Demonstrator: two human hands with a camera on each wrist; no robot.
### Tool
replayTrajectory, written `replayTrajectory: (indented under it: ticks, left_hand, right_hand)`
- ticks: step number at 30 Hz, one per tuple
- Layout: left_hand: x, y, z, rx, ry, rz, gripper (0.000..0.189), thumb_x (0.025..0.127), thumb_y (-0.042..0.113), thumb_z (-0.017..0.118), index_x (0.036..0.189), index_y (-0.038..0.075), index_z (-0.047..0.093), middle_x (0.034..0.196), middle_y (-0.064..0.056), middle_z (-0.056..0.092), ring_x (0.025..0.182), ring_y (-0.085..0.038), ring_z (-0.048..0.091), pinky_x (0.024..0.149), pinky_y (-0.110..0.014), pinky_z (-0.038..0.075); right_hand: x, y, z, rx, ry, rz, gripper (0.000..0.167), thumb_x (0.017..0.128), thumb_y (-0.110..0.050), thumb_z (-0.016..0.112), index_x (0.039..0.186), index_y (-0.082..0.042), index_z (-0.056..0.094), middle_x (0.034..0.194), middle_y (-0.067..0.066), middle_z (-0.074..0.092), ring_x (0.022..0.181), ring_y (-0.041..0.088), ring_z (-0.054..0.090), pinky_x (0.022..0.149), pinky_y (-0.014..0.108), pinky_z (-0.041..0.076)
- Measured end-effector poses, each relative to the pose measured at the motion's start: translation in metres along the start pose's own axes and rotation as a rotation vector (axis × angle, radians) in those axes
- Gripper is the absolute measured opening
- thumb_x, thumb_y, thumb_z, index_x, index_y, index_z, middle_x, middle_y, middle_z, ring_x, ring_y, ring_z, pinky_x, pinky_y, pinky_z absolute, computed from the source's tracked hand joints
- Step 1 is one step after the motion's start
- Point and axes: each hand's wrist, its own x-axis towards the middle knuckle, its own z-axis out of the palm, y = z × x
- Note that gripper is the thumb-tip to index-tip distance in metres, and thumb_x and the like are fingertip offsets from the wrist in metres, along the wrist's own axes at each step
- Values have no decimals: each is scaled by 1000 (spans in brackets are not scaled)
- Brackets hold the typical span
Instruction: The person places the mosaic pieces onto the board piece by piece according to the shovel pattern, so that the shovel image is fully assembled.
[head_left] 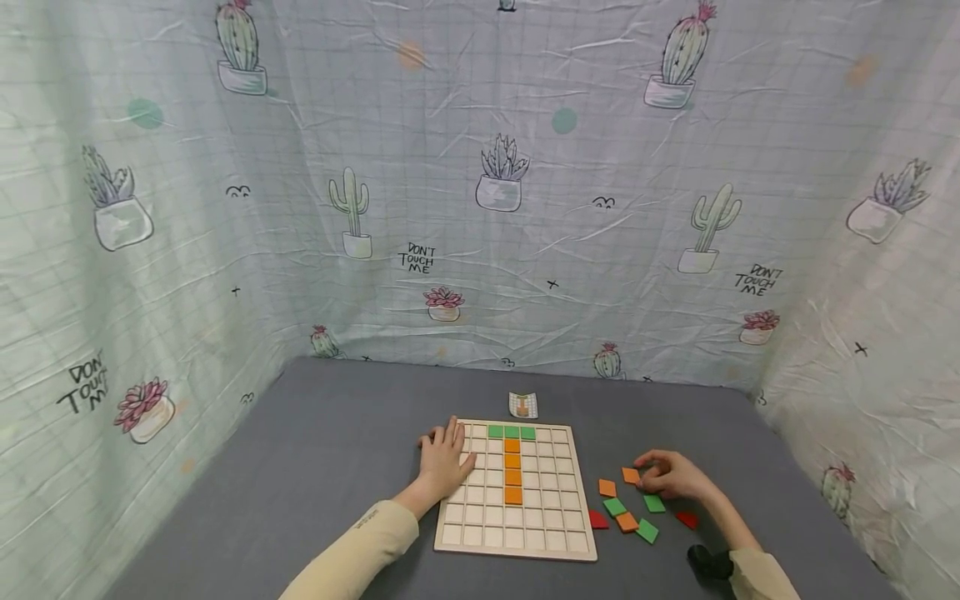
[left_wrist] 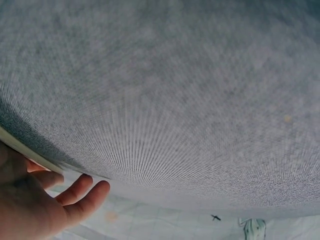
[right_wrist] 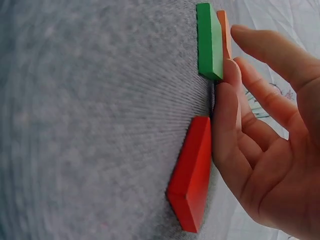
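A pale wooden grid board (head_left: 547, 533) lies on the table, with a row of green square tiles (head_left: 512, 432) near its far edge and a column of orange tiles (head_left: 513, 477) running down from the row's middle. My left hand (head_left: 442, 462) rests on the board's left edge, thumb over the cells; the left wrist view shows its fingers (left_wrist: 87, 202) beside that edge. To the board's right, my right hand (head_left: 671, 475) reaches to a loose orange tile (head_left: 630, 475), thumb and fingertips right at it. A green tile (right_wrist: 209, 42) and a red piece (right_wrist: 191, 172) lie close by these fingers.
More loose pieces lie between the board and the right hand: an orange tile (head_left: 607, 488), a green tile (head_left: 647, 531) and a red piece (head_left: 597, 520) among them. Behind the board sits a small patterned card (head_left: 523, 406). Cloth with cactus prints (head_left: 555, 225) hangs around the grey table (head_left: 300, 500).
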Motion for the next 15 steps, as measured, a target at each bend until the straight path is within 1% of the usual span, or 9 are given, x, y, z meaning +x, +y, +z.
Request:
replayTrajectory:
  ticks: [5, 10, 15]
  left_hand:
    - [0, 0, 1, 0, 7, -3, 60, 91, 50, 35, 136, 11, 38, 142, -9, 36, 105, -32, 44, 74, -50, 37]
    - [1, 0, 2, -2, 2, -1, 60, 92, 50, 35, 136, 11, 38, 142, -9, 36, 105, -32, 44, 74, -50, 37]
    - [2, 0, 0, 1, -4, -3, 60, 92, 50, 34, 136, 11, 37, 142, -9, 35, 105, -32, 44, 74, -50, 37]
  right_hand:
    - [1, 0, 2, -19, 2, -4, 45, 80, -18, 65, 113, 9, 50, 73, 1, 61, 56, 5, 48, 50, 24, 41]
    - [2, -1, 2, -40, 21, -22, 43, 79, -18, 67, 111, 8, 52, 72, 3, 61, 55, 6, 48, 48, 25, 41]
    - [3, -3, 3, -58, 57, -7, 37, 79, -18, 67, 106, 5, 56, 68, 2, 59, 54, 7, 48, 48, 26, 42]
